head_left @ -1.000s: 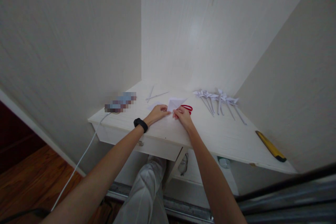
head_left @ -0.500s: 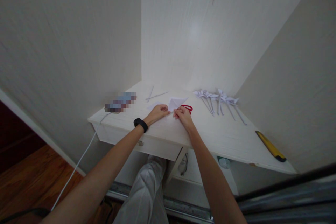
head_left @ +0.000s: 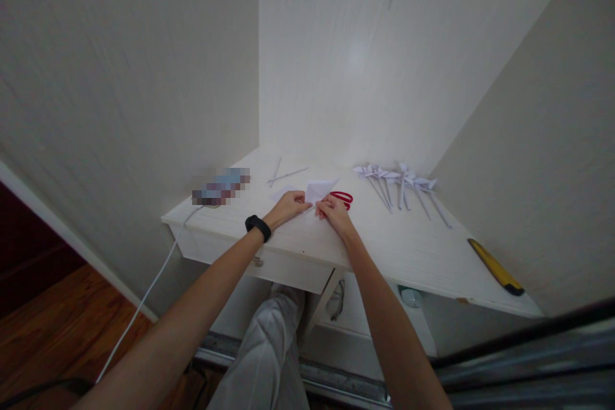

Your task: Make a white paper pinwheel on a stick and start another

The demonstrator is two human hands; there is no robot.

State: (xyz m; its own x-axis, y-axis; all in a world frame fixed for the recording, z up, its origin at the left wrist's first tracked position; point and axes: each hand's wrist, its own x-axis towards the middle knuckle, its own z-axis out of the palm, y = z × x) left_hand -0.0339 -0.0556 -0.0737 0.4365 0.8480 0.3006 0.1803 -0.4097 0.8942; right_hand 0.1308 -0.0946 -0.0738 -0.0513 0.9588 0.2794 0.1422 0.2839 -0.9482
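Note:
A white sheet of paper [head_left: 319,189] lies folded on the white desk [head_left: 384,243], one flap lifted. My left hand [head_left: 288,206], with a black band on its wrist, pinches the paper's near left edge. Close beside it my right hand [head_left: 332,210] pinches the same paper at its near right edge. Both sets of fingers are closed on the sheet. Red-handled scissors [head_left: 342,196] lie just behind my right hand.
Several white paper pinwheels on sticks [head_left: 401,184] lie at the back right. Two thin paper sticks [head_left: 284,173] lie behind the sheet. A phone [head_left: 221,186] with a white cable [head_left: 144,307] sits at the left. A yellow utility knife [head_left: 494,266] lies far right. Walls enclose three sides.
The lifted flap of the paper has dropped a little lower. Both hands stay in almost the same place on the sheet.

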